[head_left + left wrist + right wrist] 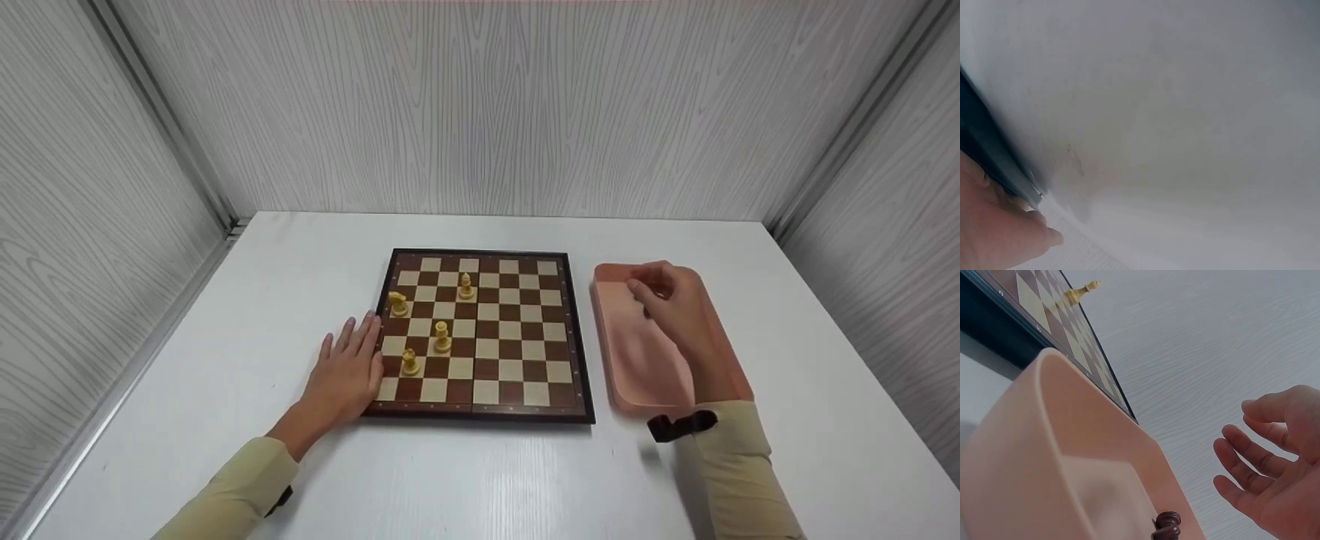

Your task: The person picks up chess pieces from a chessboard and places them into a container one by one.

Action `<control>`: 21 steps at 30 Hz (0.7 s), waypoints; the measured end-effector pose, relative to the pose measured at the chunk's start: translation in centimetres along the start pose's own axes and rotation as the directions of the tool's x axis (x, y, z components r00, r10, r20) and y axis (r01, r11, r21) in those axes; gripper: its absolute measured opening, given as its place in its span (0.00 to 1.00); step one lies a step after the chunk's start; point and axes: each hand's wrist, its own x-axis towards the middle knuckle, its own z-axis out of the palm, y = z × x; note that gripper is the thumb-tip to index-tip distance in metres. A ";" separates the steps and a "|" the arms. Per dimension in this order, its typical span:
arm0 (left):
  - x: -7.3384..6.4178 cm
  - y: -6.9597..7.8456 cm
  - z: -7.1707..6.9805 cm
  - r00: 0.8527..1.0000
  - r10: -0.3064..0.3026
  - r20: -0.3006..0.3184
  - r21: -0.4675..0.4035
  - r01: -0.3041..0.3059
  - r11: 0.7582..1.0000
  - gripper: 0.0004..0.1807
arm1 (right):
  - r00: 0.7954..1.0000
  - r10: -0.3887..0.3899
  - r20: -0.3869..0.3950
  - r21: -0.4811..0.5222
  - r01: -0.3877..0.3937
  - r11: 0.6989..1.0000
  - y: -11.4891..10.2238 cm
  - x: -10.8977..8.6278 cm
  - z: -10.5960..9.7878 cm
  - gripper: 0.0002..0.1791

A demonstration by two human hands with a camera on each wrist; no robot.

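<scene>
A folding chessboard (523,349) lies on the table with several cream-yellow pieces on its left half. Among them are a knight (398,305), a tall piece (466,286) towards the back, another tall piece (442,337) and a shorter one (409,364). My left hand (341,379) lies along the board's left edge, fingers extended and touching it. Over the pink tray (634,352) hovers my right hand (679,307), its fingers loosely bent with nothing visible between them. Dark chess wood shows inside the tray, a brown piece (1167,526) in the right wrist view.
The tray stands a little to the right of the board, its raised rim between them. The white table (450,480) extends in front of both. Pale wood-grain panels (480,112) enclose the table at the back and sides.
</scene>
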 end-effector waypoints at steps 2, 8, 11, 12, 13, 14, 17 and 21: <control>0.0 0.0 0.0 1.000 0.002 -0.006 -0.001 -0.002 1.000 0.33 | 0.999 -0.030 -0.013 -0.044 0.030 0.999 -0.3 -0.1 0.3 0.10; 0.0 0.0 0.2 1.000 0.009 -0.025 -0.011 -0.009 1.000 0.33 | 0.999 0.015 0.030 0.002 -0.015 1.000 -3.2 -0.7 1.2 0.12; 0.1 0.0 0.2 0.999 0.013 -0.030 -0.015 -0.013 1.000 0.33 | 0.997 0.052 0.063 0.028 -0.054 0.998 -4.7 -0.9 1.5 0.13; 0.2 0.0 0.2 0.999 0.013 -0.034 -0.016 -0.014 1.000 0.33 | 0.996 0.055 0.071 0.032 -0.058 0.998 -5.0 -0.9 1.7 0.13; 0.2 0.0 0.2 0.999 0.014 -0.039 -0.016 -0.014 1.000 0.33 | 0.995 0.054 0.079 0.030 -0.056 0.998 -5.2 -0.8 1.9 0.13; 0.2 0.0 0.1 0.999 0.016 -0.044 -0.016 -0.016 1.000 0.33 | 0.995 0.053 0.087 0.032 -0.056 0.998 -5.3 -0.7 2.2 0.13; 0.1 0.0 0.1 0.998 0.018 -0.054 -0.018 -0.019 1.000 0.33 | 0.993 0.048 0.105 0.033 -0.051 0.998 -5.8 -0.6 3.0 0.13; 0.1 0.0 0.1 0.998 0.024 -0.057 -0.022 -0.025 0.999 0.33 | 0.992 0.045 0.116 0.035 -0.049 0.998 -5.7 -0.4 4.2 0.13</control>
